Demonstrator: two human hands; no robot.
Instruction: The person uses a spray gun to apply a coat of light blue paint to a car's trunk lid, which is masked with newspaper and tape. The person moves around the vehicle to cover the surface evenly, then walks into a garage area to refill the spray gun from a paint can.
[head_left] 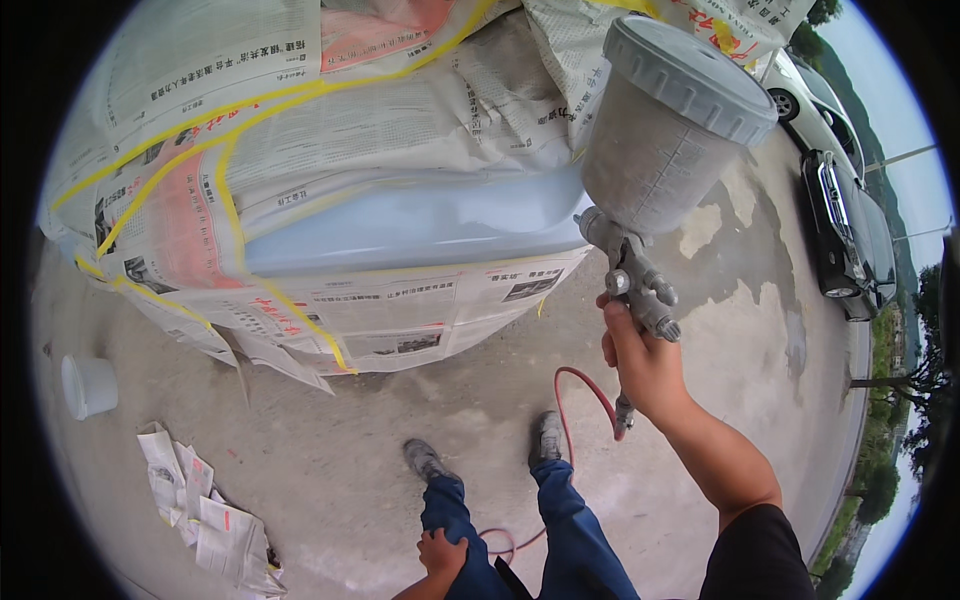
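Note:
In my right hand [642,358] is a paint spray gun [632,268], with my fingers closed round its handle. A translucent grey paint cup [655,150] with a ribbed lid sits on top of the gun, tilted. The gun's front end points toward an unmasked pale blue-grey painted panel [420,222], close to its right end. Newspaper [400,310] and yellow masking tape [232,200] surround that panel. A red air hose [590,378] hangs from the fitting below the handle. My left hand [442,553] rests on my left thigh, holding nothing, fingers apart.
A white bucket [90,387] stands on the concrete floor [350,450] at left. Crumpled newspaper [215,520] lies nearer me. The hose loops on the ground by my feet. A black car [850,235] and a white car [815,100] are parked at far right.

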